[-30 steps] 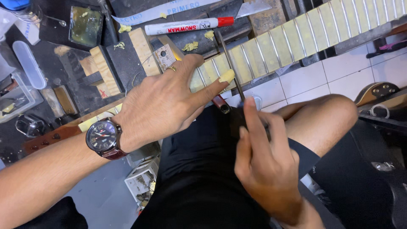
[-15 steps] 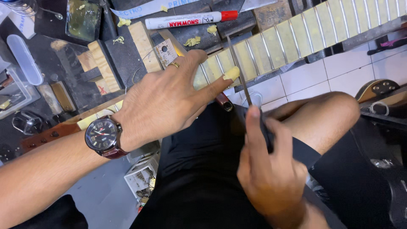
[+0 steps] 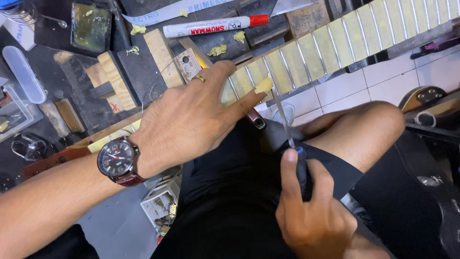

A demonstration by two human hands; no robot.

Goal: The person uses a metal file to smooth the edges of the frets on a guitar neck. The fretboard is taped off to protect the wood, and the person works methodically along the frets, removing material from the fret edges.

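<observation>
Nearest the camera, the right hand [image 3: 314, 218] has its grip clamped on the dark handle of a thin file [image 3: 286, 127], thumb laid along the top; since a second ago it has slid lower and to the right, so the slim metal blade now runs up from the fist toward the edge of the guitar neck [image 3: 335, 43], its tip close beside the taped fingertip. That pull-back reads as the end of one stroke along a fret, with the tool drawn off the wood rather than pressed on it. Above it the left hand [image 3: 191, 120], with a wristwatch [image 3: 116, 162] on a maroon strap and a ring, lies flat with the fingers spread, gripping nothing, pressing the neck down; its fingertip wrapped in yellowish tape has kept its place by the fretboard edge while the camera drew a little closer. The neck lies slantwise across the dark table [image 3: 143, 72], its frets bright and the spaces between masked in pale yellow tape. Farther off, a white marker pen [image 3: 215, 26] with a red cap and a red label band lies parallel to the neck; a pale blue-grey printed strip [image 3: 167, 12] lies beyond it, a small white square tag with dark print [image 3: 188, 62] sits by the knuckles, and wood blocks [image 3: 115, 76] stand to the left.
</observation>
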